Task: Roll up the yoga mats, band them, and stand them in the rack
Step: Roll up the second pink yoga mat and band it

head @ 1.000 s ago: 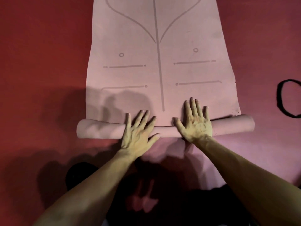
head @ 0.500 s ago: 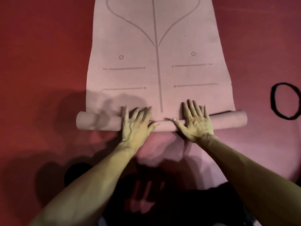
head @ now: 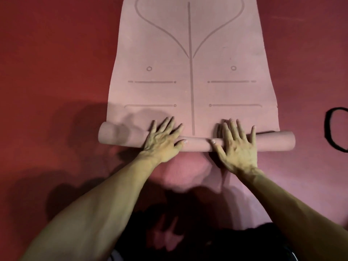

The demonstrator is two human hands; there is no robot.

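Observation:
A pink yoga mat point(head: 190, 78) with printed guide lines lies flat on the red floor and runs away from me. Its near end is wound into a roll point(head: 197, 143) that lies crosswise. My left hand point(head: 162, 139) presses on the roll left of centre with its fingers spread and straight. My right hand point(head: 236, 143) presses on the roll right of centre, fingers spread as well. A black band point(head: 327, 129) lies on the floor at the right edge, partly cut off by the frame.
Red floor point(head: 56, 72) surrounds the mat on both sides. My dark-clothed legs point(head: 207, 242) sit at the bottom of the view. Shadows of my arms fall on the floor to the left.
Both hands have pushed the roll away from me, so more mat is wound up. The roll sits closer to the printed lines than before.

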